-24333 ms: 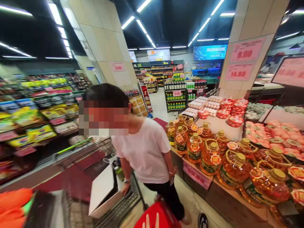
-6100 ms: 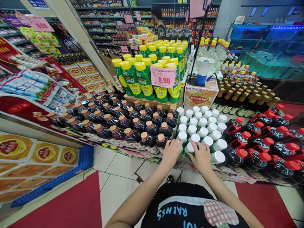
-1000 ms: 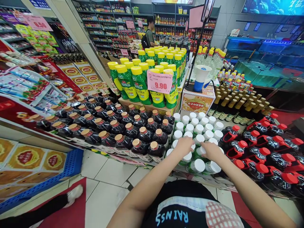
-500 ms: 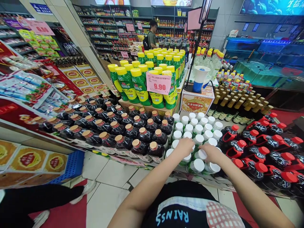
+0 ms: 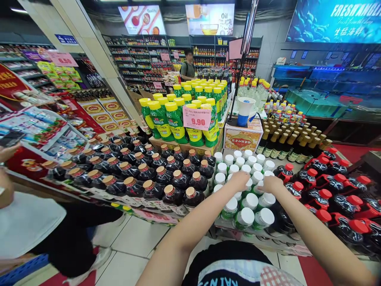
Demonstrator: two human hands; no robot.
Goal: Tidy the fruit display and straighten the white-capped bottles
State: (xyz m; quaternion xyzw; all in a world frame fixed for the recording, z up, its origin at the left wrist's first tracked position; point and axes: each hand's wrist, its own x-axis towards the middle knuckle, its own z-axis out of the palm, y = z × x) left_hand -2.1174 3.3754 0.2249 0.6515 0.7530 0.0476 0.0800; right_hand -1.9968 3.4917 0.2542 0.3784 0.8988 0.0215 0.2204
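Both my arms reach over a block of white-capped bottles (image 5: 247,174) on a low shop display. My left hand (image 5: 239,179) curls down onto the caps in the middle of that block. Close beside it, my right hand (image 5: 271,184) is bent over the caps of neighbouring bottles. The fingers of both hands are folded down and mostly hidden behind the knuckles, so a grip on any single bottle is not visible. Dark bottles with tan caps (image 5: 166,174) stand to the left of the white caps. Dark bottles with red caps (image 5: 330,194) stand to the right.
Green bottles with yellow caps (image 5: 184,115) carry a 9.90 price sign (image 5: 197,118) behind the block. A white and blue megaphone (image 5: 245,110) sits on a carton (image 5: 243,136). Another person (image 5: 35,222) in a white top passes at lower left, another stands far back (image 5: 187,70).
The view has tilted up and both hands have slid a little further back over the white caps. A person has walked into view at lower left.
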